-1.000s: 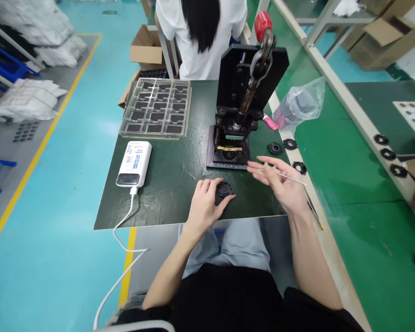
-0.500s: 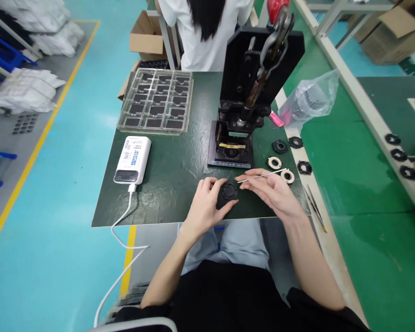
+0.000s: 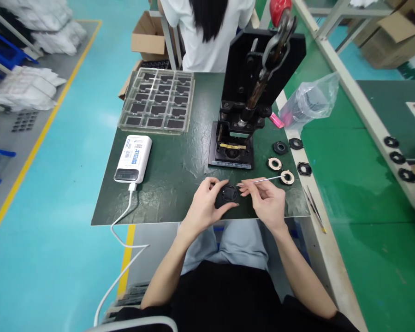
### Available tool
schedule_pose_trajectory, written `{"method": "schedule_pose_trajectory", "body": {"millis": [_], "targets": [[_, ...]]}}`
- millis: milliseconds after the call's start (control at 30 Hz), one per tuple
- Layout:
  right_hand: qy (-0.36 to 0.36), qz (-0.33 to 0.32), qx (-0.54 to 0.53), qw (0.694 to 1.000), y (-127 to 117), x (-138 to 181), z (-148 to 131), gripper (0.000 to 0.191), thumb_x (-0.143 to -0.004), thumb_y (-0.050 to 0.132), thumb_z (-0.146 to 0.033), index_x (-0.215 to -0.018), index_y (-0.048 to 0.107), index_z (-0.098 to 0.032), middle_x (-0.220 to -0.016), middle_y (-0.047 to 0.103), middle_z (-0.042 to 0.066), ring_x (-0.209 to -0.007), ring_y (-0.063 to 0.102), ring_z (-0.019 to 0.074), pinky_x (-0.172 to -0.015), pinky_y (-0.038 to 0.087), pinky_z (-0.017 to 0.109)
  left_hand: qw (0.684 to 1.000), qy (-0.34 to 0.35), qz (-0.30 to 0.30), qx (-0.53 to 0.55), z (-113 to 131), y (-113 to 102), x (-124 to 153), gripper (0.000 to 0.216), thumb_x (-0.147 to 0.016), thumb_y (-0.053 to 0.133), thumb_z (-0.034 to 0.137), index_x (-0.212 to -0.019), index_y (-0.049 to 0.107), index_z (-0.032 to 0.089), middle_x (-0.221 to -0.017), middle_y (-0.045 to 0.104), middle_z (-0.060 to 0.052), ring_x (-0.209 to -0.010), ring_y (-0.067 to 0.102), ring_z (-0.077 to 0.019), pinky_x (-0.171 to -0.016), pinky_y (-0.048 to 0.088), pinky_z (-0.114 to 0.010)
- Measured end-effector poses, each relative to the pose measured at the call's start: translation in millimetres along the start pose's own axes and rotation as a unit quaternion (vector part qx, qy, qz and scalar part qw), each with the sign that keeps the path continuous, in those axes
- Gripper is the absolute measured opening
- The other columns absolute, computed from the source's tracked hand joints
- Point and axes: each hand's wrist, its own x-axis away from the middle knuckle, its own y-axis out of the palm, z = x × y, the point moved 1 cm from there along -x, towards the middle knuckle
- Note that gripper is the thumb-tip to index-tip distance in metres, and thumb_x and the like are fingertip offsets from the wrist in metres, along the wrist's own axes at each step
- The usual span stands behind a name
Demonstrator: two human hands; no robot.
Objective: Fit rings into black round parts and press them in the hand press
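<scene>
Dark green desk (image 3: pixel 173 189) at centre, a person in a white top (image 3: pixel 210 37) standing at its far edge, back turned. Black lever press (image 3: pixel 252 87) with red knob upright on the desk's far right part. Clear compartment tray (image 3: pixel 157 101) far left, dark inserts in its cells. Crumpled plastic bag (image 3: pixel 309 99) right of the press, off the dark mat. White power bank (image 3: pixel 133 158) lies left, white cable (image 3: pixel 119 235) running off the near edge. Left hand (image 3: pixel 204 207) at near centre edge, grip clamped around a black round part (image 3: pixel 228 193) resting on the desk just in front of the press base. Right hand (image 3: pixel 268 200) just beside it, grip pinched together on a thin metal pick (image 3: pixel 264 179), tip pointing at the part's top; whether the tip touches it cannot be told. Two tan rings (image 3: pixel 274 163) right of the press base, three black rings (image 3: pixel 280 147) near them, tweezers (image 3: pixel 314 210) at the right edge.
</scene>
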Motion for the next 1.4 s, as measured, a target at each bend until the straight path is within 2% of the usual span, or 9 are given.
{"method": "schedule_pose_trajectory", "body": {"millis": [133,433,733,900,1000,1133,1200,1300,1400], "targets": [[-0.035,-0.024,0.037,0.998,5.7,-1.0,3.0,0.027,-0.099,0.064,-0.041,-0.086,0.073,-0.018,-0.086,0.079,0.006,-0.066,0.076,0.0157,-0.064,0.067,0.026,1.000,0.000,0.011,0.024,-5.1,-4.5,0.4,0.046,-0.089,0.080,0.040,-0.128,0.065,0.021,-0.111,0.061,-0.007,-0.101,0.066,-0.0231,-0.089,0.059,-0.038],[-0.063,-0.021,0.074,0.995,8.7,0.9,5.7,0.022,-0.100,0.062,-0.034,-0.088,0.072,-0.019,-0.086,0.078,0.005,-0.066,0.075,0.0150,-0.064,0.066,0.024,1.000,0.009,0.012,0.023,-2.8,-1.1,0.5,0.043,-0.090,0.080,0.037,-0.125,0.064,0.019,-0.109,0.061,-0.007,-0.102,0.066,-0.0230,-0.090,0.059,-0.039],[-0.056,-0.033,0.086,0.994,9.8,1.4,4.0,0.023,-0.100,0.062,-0.037,-0.088,0.071,-0.020,-0.087,0.078,0.006,-0.065,0.074,0.0160,-0.063,0.065,0.027,1.000,0.011,0.011,0.020,-1.5,-1.8,0.6,0.038,-0.091,0.078,0.035,-0.122,0.063,0.020,-0.109,0.061,-0.007,-0.102,0.066,-0.0236,-0.091,0.059,-0.041],[-0.087,-0.028,0.121,0.988,10.5,2.0,4.1,0.020,-0.101,0.060,-0.032,-0.090,0.071,-0.020,-0.088,0.078,0.006,-0.067,0.074,0.0157,-0.065,0.064,0.027,1.000,0.011,0.009,0.023,-1.5,-1.8,1.1,0.039,-0.091,0.079,0.032,-0.124,0.063,0.018,-0.109,0.061,-0.007,-0.101,0.065,-0.0228,-0.090,0.059,-0.039],[-0.124,-0.032,0.147,0.981,10.9,1.9,3.2,0.017,-0.102,0.058,-0.026,-0.091,0.070,-0.021,-0.088,0.078,0.005,-0.068,0.074,0.0154,-0.065,0.063,0.027,1.000,0.015,0.011,0.023,-1.7,-1.5,1.3,0.040,-0.090,0.079,0.032,-0.124,0.063,0.017,-0.109,0.061,-0.008,-0.100,0.064,-0.0226,-0.089,0.059,-0.038],[-0.223,-0.029,0.197,0.954,13.4,2.6,0.1,0.018,-0.102,0.057,-0.018,-0.086,0.065,-0.020,-0.084,0.076,0.005,-0.075,0.075,0.0163,-0.071,0.061,0.028,0.999,0.014,0.012,0.028,-1.2,-1.7,1.1,0.038,-0.091,0.078,0.031,-0.123,0.063,0.018,-0.109,0.061,-0.008,-0.101,0.064,-0.0226,-0.090,0.058,-0.038],[-0.246,-0.031,0.218,0.944,16.2,3.2,0.0,0.018,-0.102,0.057,-0.017,-0.086,0.064,-0.021,-0.082,0.075,0.005,-0.076,0.074,0.0169,-0.072,0.060,0.028,0.999,0.010,0.007,0.031,-0.8,-2.0,0.9,0.037,-0.091,0.078,0.030,-0.123,0.063,0.019,-0.110,0.061,-0.008,-0.102,0.064,-0.0229,-0.091,0.058,-0.039],[-0.242,-0.032,0.225,0.943,21.1,3.2,2.2,0.020,-0.102,0.056,-0.018,-0.083,0.063,-0.021,-0.080,0.074,0.006,-0.073,0.072,0.0177,-0.070,0.058,0.030,0.999,0.005,0.001,0.033,-0.7,-2.0,0.9,0.035,-0.091,0.077,0.029,-0.122,0.063,0.020,-0.111,0.060,-0.008,-0.103,0.064,-0.0234,-0.092,0.058,-0.040],[-0.194,-0.039,0.185,0.962,20.9,0.7,3.2,0.022,-0.102,0.057,-0.023,-0.081,0.065,-0.020,-0.079,0.073,0.005,-0.070,0.070,0.0170,-0.067,0.058,0.029,1.000,0.009,0.005,0.028,-0.9,-1.6,1.2,0.035,-0.091,0.077,0.030,-0.121,0.063,0.018,-0.109,0.060,-0.009,-0.099,0.063,-0.0230,-0.090,0.059,-0.040]]}}
